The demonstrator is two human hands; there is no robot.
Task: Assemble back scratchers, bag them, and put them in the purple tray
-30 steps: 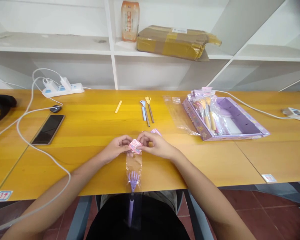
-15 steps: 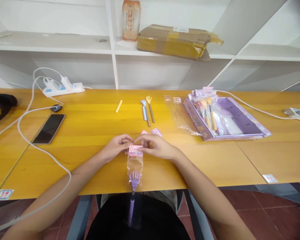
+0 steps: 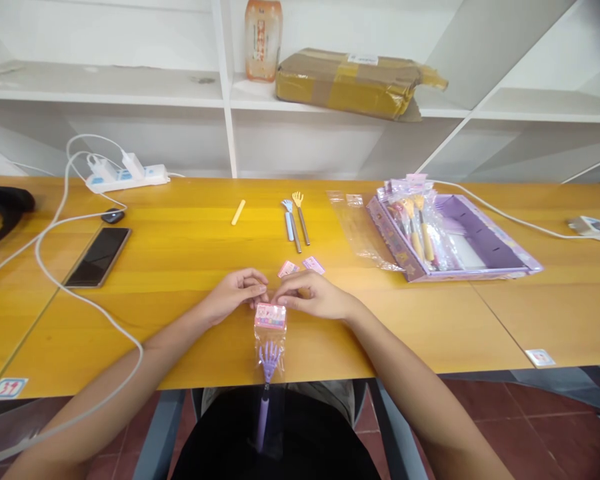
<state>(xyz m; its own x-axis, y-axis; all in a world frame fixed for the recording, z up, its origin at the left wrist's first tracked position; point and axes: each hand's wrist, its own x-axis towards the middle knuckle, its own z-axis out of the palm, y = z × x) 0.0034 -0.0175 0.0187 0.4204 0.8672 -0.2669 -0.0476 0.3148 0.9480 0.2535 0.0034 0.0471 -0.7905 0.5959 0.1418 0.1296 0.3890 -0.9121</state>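
A clear plastic bag [image 3: 260, 340] lies in front of me over the table's near edge. Inside it are a purple hand-shaped back scratcher [image 3: 269, 363] and, at the top, a pink header card [image 3: 271, 316]. My left hand [image 3: 240, 291] pinches the bag's top edge from the left, fingers curled. From the right, my right hand [image 3: 313, 297] pinches the same edge, its thumb and forefinger just above the card. Two small printed cards [image 3: 289, 268] lie beyond my right hand. Farther back rest a blue back scratcher [image 3: 288, 208] and a yellow back scratcher [image 3: 298, 200].
A purple tray [image 3: 500, 233] with bagged back scratchers stands on the right, beside flat empty bags [image 3: 355, 227]. A yellow stick [image 3: 239, 213] lies at the back. On the left are a phone [image 3: 99, 258], a power strip [image 3: 130, 177] and a white cable [image 3: 87, 298].
The pink card has slid down toward me inside the bag. My right thumb has come off the card to the bag's top edge; my left hand has barely moved.
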